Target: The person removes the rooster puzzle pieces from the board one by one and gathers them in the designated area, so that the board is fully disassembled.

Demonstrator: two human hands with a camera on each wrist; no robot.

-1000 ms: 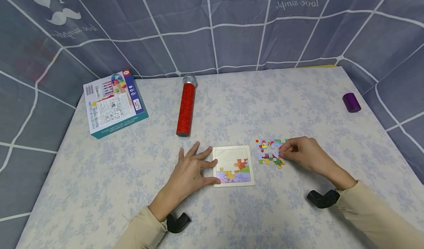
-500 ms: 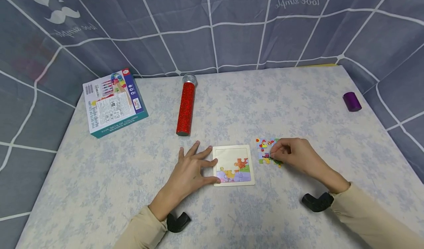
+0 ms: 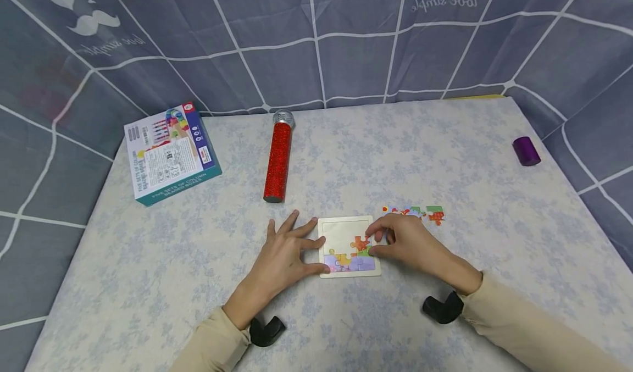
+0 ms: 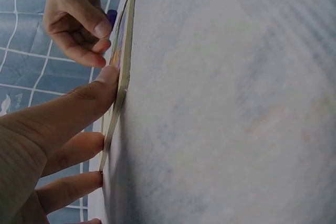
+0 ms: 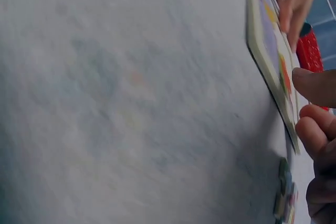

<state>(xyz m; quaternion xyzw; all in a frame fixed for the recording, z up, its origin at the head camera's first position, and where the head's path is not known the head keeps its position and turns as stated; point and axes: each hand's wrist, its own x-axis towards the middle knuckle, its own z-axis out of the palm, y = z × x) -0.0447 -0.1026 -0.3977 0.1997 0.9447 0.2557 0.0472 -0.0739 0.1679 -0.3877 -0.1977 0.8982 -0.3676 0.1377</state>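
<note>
A small square puzzle tray [image 3: 346, 220] lies on the table, its lower part filled with puzzle pieces [image 3: 353, 262]. My left hand [image 3: 284, 254] spreads over the tray's left side, with thumb and fingertips against its edge. In the left wrist view, the left thumb [image 4: 79, 100] rests on the tray's near edge. Over the tray's right border is my right hand [image 3: 410, 243], thumb and index finger bent with a gap between them. Whether a piece sits there cannot be made out. Loose puzzle pieces [image 3: 436, 215] lie beyond the right hand, partly hidden by it.
Behind the tray lies a red glittery microphone-shaped tube [image 3: 278, 163]. A boxed toy set [image 3: 170, 155] sits at the back left, and a purple cylinder [image 3: 526, 151] at the back right. A grey tiled-pattern curtain [image 3: 277, 42] hangs along the table's far edge.
My right hand has moved left from the loose pieces to the tray's right border, and its thumb and index finger are farther apart. The left hand stays at the tray's edge.
</note>
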